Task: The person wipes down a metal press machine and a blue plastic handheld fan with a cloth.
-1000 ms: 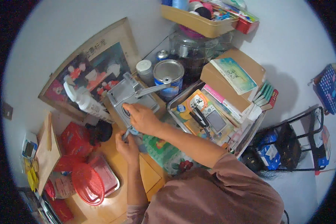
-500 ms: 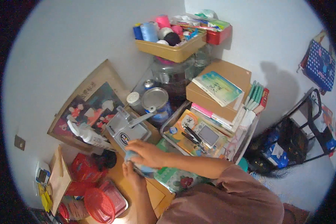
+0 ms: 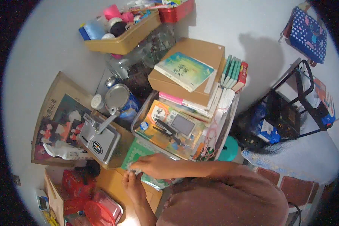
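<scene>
My right hand (image 3: 154, 165) reaches in from the right with its fingers closed in a pinch. Just below it, my left hand (image 3: 135, 186) is raised with its fingers bent together, the two sets of fingertips meeting. A small pale thing shows between them, too small and blurred to name. Both hands are over the edge of the wooden tabletop (image 3: 152, 194), beside a green patterned packet (image 3: 137, 152). Close by on the left stands a silver metal device with a lever handle (image 3: 101, 137), resting on a cardboard box.
A bin (image 3: 135, 130) of books, scissors and a small grey-screened device stands ahead. A cardboard box (image 3: 199, 52) carries a book. Behind are a blue can (image 3: 128, 103) and a tray of yarn (image 3: 116, 47). Lower left are a red basket (image 3: 98, 213) and a white pump bottle (image 3: 66, 150).
The view has swung right, so the surroundings appear further left. The bluish thing in my hands no longer shows; only a small pale thing is visible between the fingertips.
</scene>
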`<state>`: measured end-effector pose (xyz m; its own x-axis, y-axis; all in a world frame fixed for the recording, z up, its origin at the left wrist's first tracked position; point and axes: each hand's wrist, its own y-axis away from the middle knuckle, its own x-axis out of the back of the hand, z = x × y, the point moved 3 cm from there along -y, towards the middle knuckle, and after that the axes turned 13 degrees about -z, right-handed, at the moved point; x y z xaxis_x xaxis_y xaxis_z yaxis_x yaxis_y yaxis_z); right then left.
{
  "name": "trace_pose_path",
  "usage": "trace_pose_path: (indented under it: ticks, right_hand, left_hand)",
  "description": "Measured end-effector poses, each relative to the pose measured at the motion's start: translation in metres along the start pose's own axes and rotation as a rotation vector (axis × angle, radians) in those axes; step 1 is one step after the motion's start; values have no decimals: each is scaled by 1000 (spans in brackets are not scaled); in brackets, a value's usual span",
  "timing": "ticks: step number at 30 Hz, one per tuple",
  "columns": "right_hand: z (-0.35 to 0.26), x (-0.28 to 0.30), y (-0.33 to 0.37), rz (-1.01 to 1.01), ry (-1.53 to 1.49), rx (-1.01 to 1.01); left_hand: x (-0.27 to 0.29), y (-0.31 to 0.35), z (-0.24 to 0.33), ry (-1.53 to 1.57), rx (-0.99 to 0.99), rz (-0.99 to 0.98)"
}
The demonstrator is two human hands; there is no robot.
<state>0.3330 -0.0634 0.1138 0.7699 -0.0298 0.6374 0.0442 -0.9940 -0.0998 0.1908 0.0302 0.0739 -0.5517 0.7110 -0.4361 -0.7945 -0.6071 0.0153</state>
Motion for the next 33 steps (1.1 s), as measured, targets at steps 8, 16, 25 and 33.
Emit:
trace_pose_path:
  ticks: [8, 16, 25, 33]
  right_hand:
    - [-5, -17, 57, 238, 24, -33]
    - [-15, -20, 145, 414, -125, -157]
    - [5, 15, 264, 773, 246, -576]
    - [46, 39, 279, 894, 319, -522]
  left_hand:
    - [-27, 20, -26, 80, 157, -105]
    - [-31, 66, -64, 11, 483, -216]
    - [-53, 113, -98, -33, 582, -386]
    - [-93, 104, -90, -370, 385, -353]
